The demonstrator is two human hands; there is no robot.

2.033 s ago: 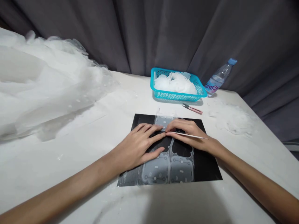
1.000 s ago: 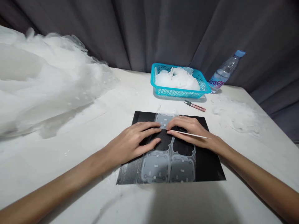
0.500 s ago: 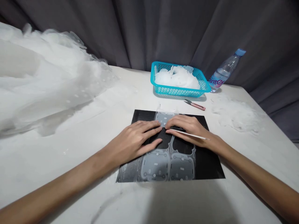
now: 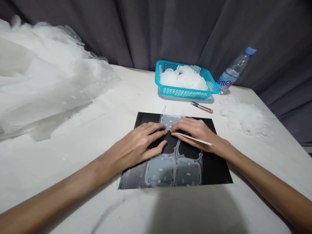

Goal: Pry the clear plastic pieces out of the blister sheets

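Note:
A black board lies on the table under a translucent moulded sheet with rounded rectangular panels. Some of the sheet's frames show bare black inside. My left hand rests palm down on it, fingers extended and thumb apart, fingertips at the lower edge of the upper panel. Close to those fingertips, my right hand pinches a thin white stick, which slants back over the hand toward the wrist. Its working end is hidden by my fingers.
Behind the board stands a turquoise basket of whitish translucent pieces, with a water bottle beside it. Pink-handled thread snips lie in front. A large translucent heap fills the left; a smaller scrap pile lies right.
The whole view has shifted slightly, so everything sits a little higher and further left. Both hands keep nearly the same place on the sheet, and the right still holds the stick.

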